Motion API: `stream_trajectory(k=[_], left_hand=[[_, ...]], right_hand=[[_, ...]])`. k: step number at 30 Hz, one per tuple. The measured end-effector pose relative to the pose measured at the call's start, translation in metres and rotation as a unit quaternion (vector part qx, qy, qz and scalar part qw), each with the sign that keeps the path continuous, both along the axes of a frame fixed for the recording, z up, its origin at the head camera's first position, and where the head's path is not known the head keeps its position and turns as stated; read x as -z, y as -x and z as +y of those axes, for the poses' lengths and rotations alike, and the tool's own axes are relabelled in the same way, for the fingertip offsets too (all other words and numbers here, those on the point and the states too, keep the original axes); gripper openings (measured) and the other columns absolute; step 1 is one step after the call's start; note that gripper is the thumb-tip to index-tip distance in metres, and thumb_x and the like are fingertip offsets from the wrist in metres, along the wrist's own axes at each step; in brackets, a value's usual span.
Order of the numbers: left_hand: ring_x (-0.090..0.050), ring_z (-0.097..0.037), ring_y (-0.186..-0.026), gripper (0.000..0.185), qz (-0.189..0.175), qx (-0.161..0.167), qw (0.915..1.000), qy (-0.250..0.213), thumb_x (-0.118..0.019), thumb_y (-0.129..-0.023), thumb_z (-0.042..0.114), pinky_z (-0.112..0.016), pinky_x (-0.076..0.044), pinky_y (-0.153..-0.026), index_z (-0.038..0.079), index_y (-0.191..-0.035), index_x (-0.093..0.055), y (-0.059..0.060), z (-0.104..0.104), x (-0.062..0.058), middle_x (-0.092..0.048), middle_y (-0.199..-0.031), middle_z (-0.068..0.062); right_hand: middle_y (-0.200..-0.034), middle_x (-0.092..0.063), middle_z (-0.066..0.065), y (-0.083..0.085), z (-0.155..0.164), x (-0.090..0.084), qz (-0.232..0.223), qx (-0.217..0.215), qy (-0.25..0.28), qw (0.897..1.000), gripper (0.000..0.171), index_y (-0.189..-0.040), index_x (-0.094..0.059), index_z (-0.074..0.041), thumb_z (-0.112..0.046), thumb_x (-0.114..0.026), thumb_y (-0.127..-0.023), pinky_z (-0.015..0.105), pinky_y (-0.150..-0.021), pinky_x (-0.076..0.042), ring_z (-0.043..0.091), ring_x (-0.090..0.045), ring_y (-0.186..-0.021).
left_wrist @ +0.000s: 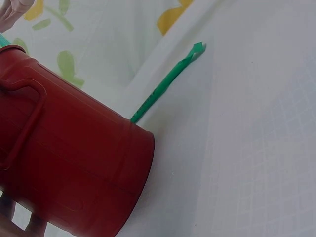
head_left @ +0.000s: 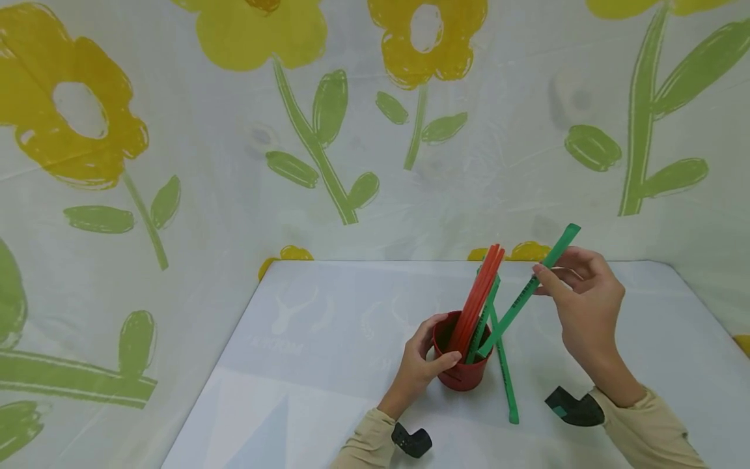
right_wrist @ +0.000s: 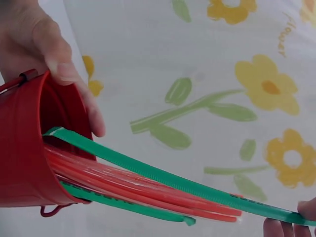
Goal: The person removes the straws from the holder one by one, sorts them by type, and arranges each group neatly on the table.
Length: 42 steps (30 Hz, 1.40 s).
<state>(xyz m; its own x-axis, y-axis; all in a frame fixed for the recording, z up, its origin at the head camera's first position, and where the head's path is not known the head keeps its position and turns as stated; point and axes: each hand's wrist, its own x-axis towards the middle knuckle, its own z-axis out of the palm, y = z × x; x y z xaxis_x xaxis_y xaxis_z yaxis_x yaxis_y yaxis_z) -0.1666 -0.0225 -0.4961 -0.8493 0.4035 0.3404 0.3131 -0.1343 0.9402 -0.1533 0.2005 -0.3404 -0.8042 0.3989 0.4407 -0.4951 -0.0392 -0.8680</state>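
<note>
My left hand (head_left: 417, 359) holds a small red metal bucket (head_left: 463, 378), thumb at the front of the rim and fingers round its far side. Several red straws (head_left: 476, 301) lean in the bucket beside a green paper-wrapped straw (head_left: 484, 319). With thumb and fingers, my right hand (head_left: 588, 306) pinches another green wrapped straw (head_left: 515, 306) near its upper end. This straw slants down to the left, its lower end at the bucket's mouth in the right wrist view. One more green straw (head_left: 506, 384) lies on the table just right of the bucket.
The white table (head_left: 293, 397) has faint printed patterns. Behind it and to the left hangs a pale cloth (head_left: 222, 215) with yellow flowers and green leaves. A black wrist device (head_left: 575, 408) shows at the right sleeve, another (head_left: 412, 441) at the left.
</note>
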Motion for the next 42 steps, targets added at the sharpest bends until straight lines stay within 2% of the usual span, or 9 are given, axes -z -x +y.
stream_trajectory(k=[4, 11, 14, 21, 22, 24, 29, 35, 42], left_hand=[[-0.045, -0.023, -0.126, 0.059, 0.005, -0.004, 1.0, 0.001, -0.064, -0.088, 0.024, -0.043, -0.036, -0.104, 0.017, -0.141, -0.039, -0.002, -0.001, -0.005, -0.047, -0.139, -0.003], [-0.045, -0.031, -0.125, 0.06, 0.005, 0.001, 1.0, 0.0, -0.064, -0.088, 0.02, -0.05, -0.036, -0.103, 0.005, -0.14, -0.038, -0.012, -0.003, -0.029, -0.047, -0.138, -0.014], [-0.045, -0.03, -0.126, 0.059, -0.003, 0.004, 1.0, -0.006, -0.064, -0.088, 0.019, -0.053, -0.034, -0.103, 0.006, -0.14, -0.038, -0.012, -0.003, -0.028, -0.047, -0.138, -0.012], [-0.046, -0.017, -0.125, 0.058, -0.004, 0.001, 1.0, 0.008, -0.064, -0.088, 0.028, -0.044, -0.035, -0.105, 0.023, -0.14, -0.039, -0.001, -0.001, -0.003, -0.047, -0.138, 0.004], [-0.045, -0.016, -0.125, 0.058, -0.007, 0.002, 0.9999, 0.009, -0.064, -0.088, 0.029, -0.043, -0.035, -0.105, 0.024, -0.14, -0.039, -0.001, -0.001, -0.003, -0.047, -0.138, 0.005], [-0.045, -0.019, -0.126, 0.059, -0.009, 0.006, 0.9999, 0.004, -0.064, -0.088, 0.027, -0.045, -0.035, -0.105, 0.019, -0.141, -0.039, -0.004, -0.002, -0.009, -0.047, -0.139, 0.0], [-0.044, -0.031, -0.126, 0.06, -0.001, 0.006, 1.0, 0.0, -0.064, -0.088, 0.02, -0.052, -0.035, -0.103, 0.005, -0.14, -0.039, -0.013, -0.004, -0.03, -0.047, -0.138, -0.013], [-0.044, -0.032, -0.127, 0.06, -0.001, 0.004, 1.0, 0.002, -0.063, -0.088, 0.018, -0.053, -0.035, -0.103, 0.005, -0.14, -0.038, -0.015, -0.003, -0.032, -0.047, -0.139, -0.014], [-0.044, -0.033, -0.126, 0.06, 0.0, 0.007, 1.0, -0.002, -0.064, -0.088, 0.019, -0.053, -0.034, -0.103, 0.004, -0.14, -0.038, -0.014, -0.003, -0.032, -0.046, -0.139, -0.015]], right_hand=[[-0.091, -0.062, 0.014, -0.001, 0.003, -0.004, 0.007, -0.004, 0.016, 1.0, 0.034, -0.108, -0.057, 0.004, 0.013, -0.068, -0.077, 0.024, -0.057, -0.054, 0.016, -0.067, -0.071], [-0.093, -0.062, 0.014, -0.001, 0.009, -0.009, -0.015, 0.014, 0.012, 1.0, 0.035, -0.11, -0.058, 0.001, 0.011, -0.069, -0.078, 0.022, -0.055, -0.054, 0.014, -0.067, -0.07], [-0.093, -0.063, 0.011, -0.001, 0.01, -0.009, -0.035, 0.025, 0.002, 0.999, 0.035, -0.11, -0.059, 0.0, 0.009, -0.069, -0.078, 0.022, -0.055, -0.053, 0.013, -0.066, -0.07], [-0.092, -0.062, 0.009, -0.002, 0.014, -0.005, -0.07, 0.03, -0.002, 0.997, 0.035, -0.11, -0.059, -0.002, 0.007, -0.07, -0.078, 0.021, -0.053, -0.053, 0.011, -0.066, -0.07], [-0.092, -0.062, 0.009, -0.002, 0.015, -0.005, -0.073, 0.029, -0.003, 0.997, 0.035, -0.11, -0.059, -0.003, 0.007, -0.07, -0.078, 0.021, -0.053, -0.053, 0.011, -0.066, -0.069], [-0.092, -0.063, 0.007, -0.002, 0.016, -0.002, -0.08, 0.03, -0.009, 0.996, 0.035, -0.11, -0.058, -0.003, 0.006, -0.07, -0.079, 0.02, -0.053, -0.053, 0.01, -0.066, -0.069], [-0.094, -0.062, 0.004, 0.0, 0.02, 0.004, -0.099, 0.039, -0.048, 0.993, 0.036, -0.113, -0.058, -0.005, 0.003, -0.07, -0.08, 0.019, -0.053, -0.052, 0.007, -0.066, -0.071], [-0.094, -0.061, 0.001, 0.003, 0.023, 0.01, -0.118, 0.045, -0.091, 0.988, 0.034, -0.112, -0.058, -0.007, 0.0, -0.07, -0.082, 0.019, -0.053, -0.052, 0.005, -0.065, -0.07], [-0.095, -0.058, -0.007, 0.006, 0.024, 0.02, -0.155, 0.06, -0.171, 0.971, 0.032, -0.114, -0.056, -0.01, -0.009, -0.068, -0.086, 0.017, -0.056, -0.052, 0.0, -0.062, -0.073]])
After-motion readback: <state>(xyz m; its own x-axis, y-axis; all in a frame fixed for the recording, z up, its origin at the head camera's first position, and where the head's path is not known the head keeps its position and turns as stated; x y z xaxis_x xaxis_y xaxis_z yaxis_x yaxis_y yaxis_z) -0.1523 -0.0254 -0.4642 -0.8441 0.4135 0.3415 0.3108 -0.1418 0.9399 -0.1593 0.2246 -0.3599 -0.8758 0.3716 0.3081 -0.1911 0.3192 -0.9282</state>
